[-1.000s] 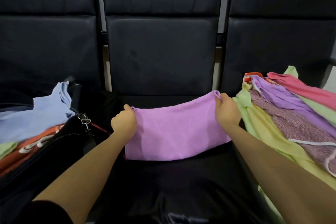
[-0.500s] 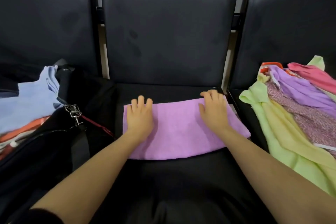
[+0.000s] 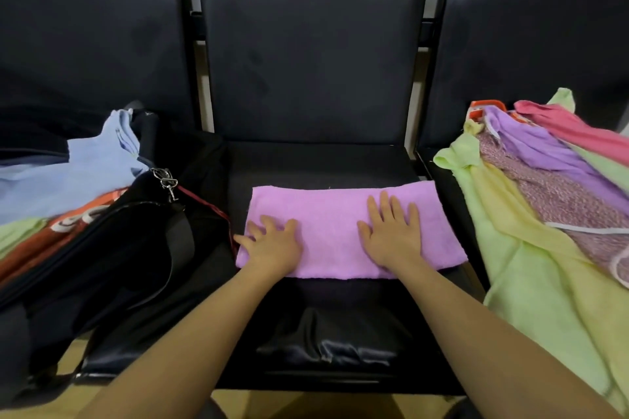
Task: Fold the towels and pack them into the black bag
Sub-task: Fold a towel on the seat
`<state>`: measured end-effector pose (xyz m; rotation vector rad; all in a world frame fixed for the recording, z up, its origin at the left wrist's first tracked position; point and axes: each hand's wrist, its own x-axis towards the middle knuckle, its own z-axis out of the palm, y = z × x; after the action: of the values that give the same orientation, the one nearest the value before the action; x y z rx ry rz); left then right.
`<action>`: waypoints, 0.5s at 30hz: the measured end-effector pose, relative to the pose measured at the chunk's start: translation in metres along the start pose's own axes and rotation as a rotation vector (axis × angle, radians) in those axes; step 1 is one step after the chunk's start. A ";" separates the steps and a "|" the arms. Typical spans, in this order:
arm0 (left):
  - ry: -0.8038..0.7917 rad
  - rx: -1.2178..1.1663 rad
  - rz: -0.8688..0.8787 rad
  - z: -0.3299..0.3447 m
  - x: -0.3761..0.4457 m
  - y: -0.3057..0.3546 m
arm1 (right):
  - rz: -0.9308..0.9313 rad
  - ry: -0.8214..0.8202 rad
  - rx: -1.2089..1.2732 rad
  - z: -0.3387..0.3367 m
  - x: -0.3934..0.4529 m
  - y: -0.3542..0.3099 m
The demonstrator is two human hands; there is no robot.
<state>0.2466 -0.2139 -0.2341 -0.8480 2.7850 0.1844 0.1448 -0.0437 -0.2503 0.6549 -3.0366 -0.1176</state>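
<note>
Pink towel lies folded at frame centre; left hand and right hand press it flat-fingered, gripping nothing. Risk: fold slips open when lifted toward black bag.

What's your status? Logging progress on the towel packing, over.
Left hand and right hand open, flat on pink towel. Towel folded on seat, not yet packed. Black bag alongside left, nothing blocking.
</note>
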 end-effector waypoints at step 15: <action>0.269 0.206 0.027 0.014 0.005 -0.021 | -0.011 0.161 0.135 -0.008 -0.020 -0.006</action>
<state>0.2566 -0.2317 -0.2503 -0.8377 2.9942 -0.2258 0.1656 -0.0415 -0.2429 0.6544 -2.9044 0.1347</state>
